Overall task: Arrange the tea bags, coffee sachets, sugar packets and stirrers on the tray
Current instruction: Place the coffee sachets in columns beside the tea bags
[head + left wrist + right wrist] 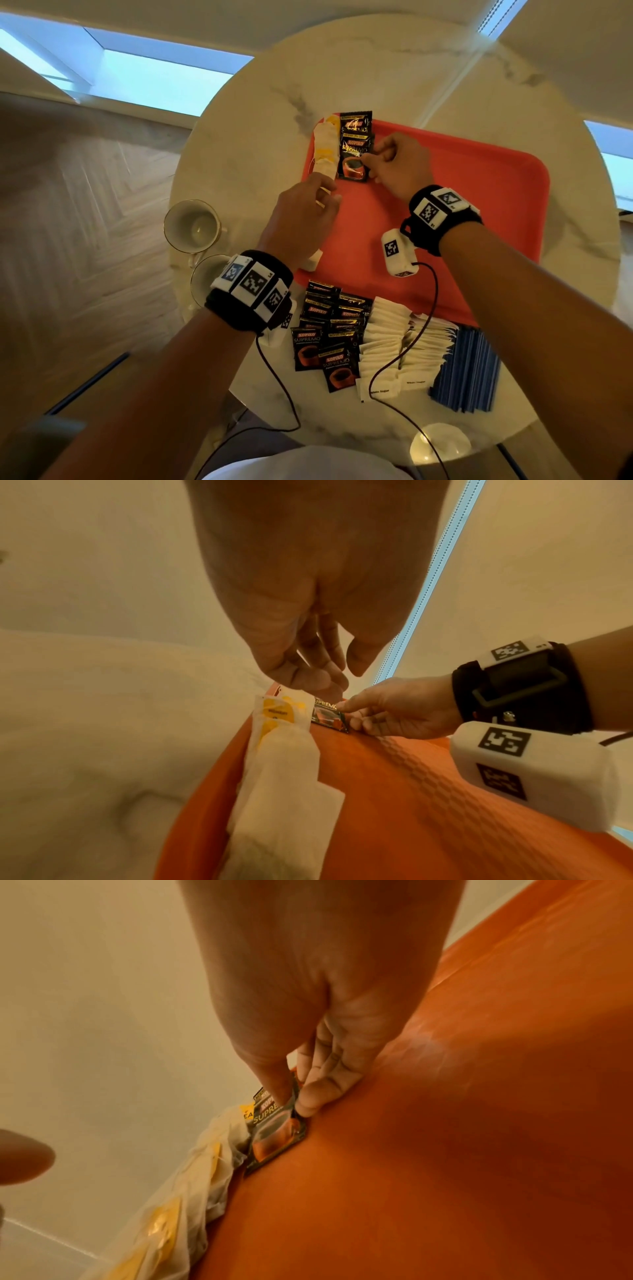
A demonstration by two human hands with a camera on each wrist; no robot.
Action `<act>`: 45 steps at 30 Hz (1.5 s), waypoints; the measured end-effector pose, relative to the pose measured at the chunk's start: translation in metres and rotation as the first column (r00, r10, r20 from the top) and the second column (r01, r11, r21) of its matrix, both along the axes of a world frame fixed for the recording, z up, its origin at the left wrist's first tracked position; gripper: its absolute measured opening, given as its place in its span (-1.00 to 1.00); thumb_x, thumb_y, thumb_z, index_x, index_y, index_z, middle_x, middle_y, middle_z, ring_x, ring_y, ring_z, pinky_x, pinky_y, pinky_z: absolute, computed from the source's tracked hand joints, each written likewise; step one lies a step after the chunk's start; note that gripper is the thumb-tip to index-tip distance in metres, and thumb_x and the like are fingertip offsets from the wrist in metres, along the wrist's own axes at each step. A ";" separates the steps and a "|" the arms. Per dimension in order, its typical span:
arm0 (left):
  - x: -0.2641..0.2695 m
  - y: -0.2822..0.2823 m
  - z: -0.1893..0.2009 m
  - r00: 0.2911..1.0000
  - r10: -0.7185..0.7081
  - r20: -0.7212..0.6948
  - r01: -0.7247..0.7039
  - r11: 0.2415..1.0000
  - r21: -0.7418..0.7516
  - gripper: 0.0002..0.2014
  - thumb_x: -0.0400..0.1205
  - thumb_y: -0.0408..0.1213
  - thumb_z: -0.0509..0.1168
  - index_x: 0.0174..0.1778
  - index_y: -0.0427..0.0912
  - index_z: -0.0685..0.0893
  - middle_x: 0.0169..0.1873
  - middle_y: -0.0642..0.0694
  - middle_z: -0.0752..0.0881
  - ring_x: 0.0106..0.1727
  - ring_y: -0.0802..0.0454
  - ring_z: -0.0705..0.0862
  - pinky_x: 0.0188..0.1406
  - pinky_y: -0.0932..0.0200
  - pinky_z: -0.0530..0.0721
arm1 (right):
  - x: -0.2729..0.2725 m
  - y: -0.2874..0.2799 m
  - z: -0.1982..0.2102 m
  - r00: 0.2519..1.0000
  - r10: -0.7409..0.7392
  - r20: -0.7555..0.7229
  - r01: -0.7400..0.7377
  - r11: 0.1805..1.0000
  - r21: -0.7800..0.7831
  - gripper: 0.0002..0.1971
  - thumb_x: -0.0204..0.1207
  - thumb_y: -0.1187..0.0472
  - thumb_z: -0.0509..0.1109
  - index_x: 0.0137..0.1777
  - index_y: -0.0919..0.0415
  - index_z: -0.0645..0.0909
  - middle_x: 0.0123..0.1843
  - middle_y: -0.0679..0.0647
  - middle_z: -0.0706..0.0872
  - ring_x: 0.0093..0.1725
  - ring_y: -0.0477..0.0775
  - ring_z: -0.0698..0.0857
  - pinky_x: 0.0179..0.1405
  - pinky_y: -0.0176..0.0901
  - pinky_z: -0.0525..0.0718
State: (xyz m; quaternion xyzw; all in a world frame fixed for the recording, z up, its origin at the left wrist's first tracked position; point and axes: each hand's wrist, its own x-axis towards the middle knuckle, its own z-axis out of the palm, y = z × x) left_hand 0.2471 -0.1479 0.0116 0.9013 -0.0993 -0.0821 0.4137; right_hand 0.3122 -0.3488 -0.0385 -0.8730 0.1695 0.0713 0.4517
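Note:
A red tray [445,205] lies on a round marble table [239,154]. Along its left edge runs a column of white and yellow tea bags [323,150] [281,750] [205,1164]. Beside them lie two black coffee sachets, one at the far corner [355,121] and a nearer one [352,161] [327,715] [274,1137]. My right hand [369,167] [356,715] [291,1104] pinches the nearer sachet's right edge, thumb on top. My left hand [325,195] [322,680] hovers over the near end of the tea bags with loose fingers, holding nothing.
Off the tray's near edge lie a heap of coffee sachets [329,335], white sugar packets [400,342] and blue stirrers [469,370]. Two cups [191,226] [209,277] stand at the table's left. A loose tea bag [313,262] peeks out under my left wrist.

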 end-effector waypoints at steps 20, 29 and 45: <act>-0.196 0.081 -0.024 0.984 -0.056 -0.171 0.079 0.988 0.135 -0.78 0.68 -0.13 0.33 0.21 -0.08 0.59 0.07 0.10 0.50 -0.20 0.20 0.56 -0.14 0.28 0.58 | -0.231 0.042 0.065 0.962 0.271 -0.018 -0.264 0.949 0.172 -0.94 0.66 0.18 0.41 -0.03 0.13 0.68 -0.19 0.05 0.76 -0.18 0.11 0.71 -0.17 -0.14 0.70; -0.198 0.086 -0.029 0.981 0.022 -0.194 -0.010 0.998 0.062 -0.91 0.70 -0.18 0.31 0.09 -0.04 0.63 -0.12 0.09 0.70 -0.17 0.12 0.64 -0.13 0.17 0.59 | -0.261 0.065 0.056 0.963 0.269 -0.010 -0.262 0.945 0.198 -0.97 0.63 0.23 0.43 -0.02 0.14 0.70 -0.20 -0.08 0.74 -0.22 -0.10 0.68 -0.15 -0.34 0.64; -0.171 0.078 -0.014 0.969 0.045 -0.242 -0.019 0.994 0.108 -0.78 0.67 -0.05 0.32 0.16 -0.03 0.57 -0.10 0.11 0.67 -0.25 0.23 0.59 -0.18 0.16 0.59 | -0.233 0.071 0.057 0.899 0.425 -0.104 -0.419 0.905 0.074 -0.82 0.68 0.12 0.38 0.09 0.25 0.67 -0.09 0.12 0.79 -0.09 0.11 0.75 -0.06 0.08 0.71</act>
